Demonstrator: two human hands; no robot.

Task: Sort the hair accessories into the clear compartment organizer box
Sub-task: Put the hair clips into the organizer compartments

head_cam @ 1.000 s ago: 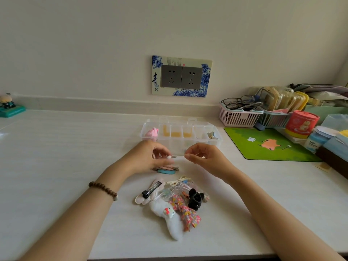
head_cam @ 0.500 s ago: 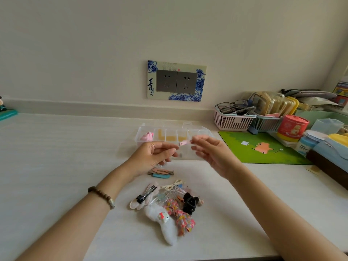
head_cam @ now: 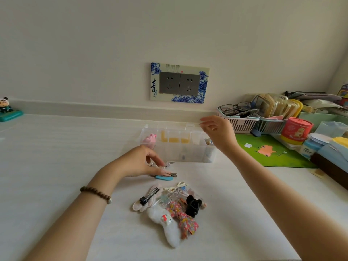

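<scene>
The clear organizer box (head_cam: 188, 158) stands mid-table, with a pink piece (head_cam: 150, 139) in its left compartment and yellow pieces (head_cam: 173, 139) in the middle ones. My right hand (head_cam: 216, 132) hovers over the box's right end with loose fingers and nothing visible in them. Lower down, just in front of the box, my left hand (head_cam: 137, 162) pinches a small silver clip (head_cam: 151, 164) at the table. A blue clip (head_cam: 163, 178) lies beside it. Nearer me is a pile with a black claw clip (head_cam: 193, 205), a floral bow (head_cam: 185, 221) and a white plush clip (head_cam: 167, 227).
Right of the box lie a green mat (head_cam: 271, 153), a pink basket (head_cam: 239, 127) holding glasses, a red tub (head_cam: 296, 129) and other clutter. A dark box (head_cam: 329, 166) sits at the right edge. A panda figure (head_cam: 5, 110) stands far left, under the wall.
My right hand carried a small pink clip from the centre up and right over the box's right end and no longer shows it. My left hand dropped to the clips on the table.
</scene>
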